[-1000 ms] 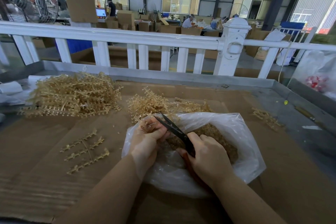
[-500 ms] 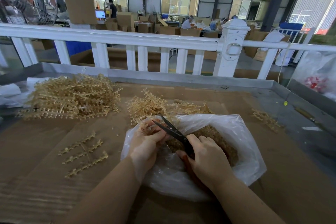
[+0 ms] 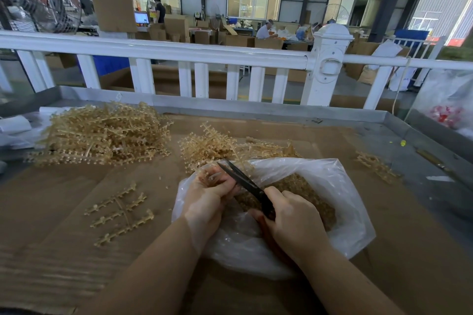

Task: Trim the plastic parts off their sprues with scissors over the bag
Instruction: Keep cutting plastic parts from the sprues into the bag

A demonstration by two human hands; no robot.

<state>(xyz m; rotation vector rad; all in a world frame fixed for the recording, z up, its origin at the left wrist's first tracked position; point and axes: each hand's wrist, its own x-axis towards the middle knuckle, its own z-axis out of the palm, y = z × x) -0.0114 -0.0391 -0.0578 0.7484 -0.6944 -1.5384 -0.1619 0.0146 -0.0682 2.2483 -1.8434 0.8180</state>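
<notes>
A clear plastic bag (image 3: 340, 186) lies open on the cardboard-covered table, with a heap of small tan cut parts (image 3: 309, 194) inside. Over its left rim my left hand (image 3: 207, 194) grips a tan sprue piece (image 3: 212, 176), mostly hidden by the fingers. My right hand (image 3: 294, 222) holds black scissors (image 3: 243, 179) by the handles. The blades stand slightly apart and point up-left at the sprue.
A big pile of tan sprues (image 3: 102, 135) sits at the back left, a smaller pile (image 3: 220, 146) just behind the bag. Three loose sprues (image 3: 120, 212) lie left of my arm, another (image 3: 376, 166) at the right. A white railing (image 3: 179, 51) borders the table's far side.
Both hands stay over the bag. The scissor blades have shifted slightly against the sprue in my left hand.
</notes>
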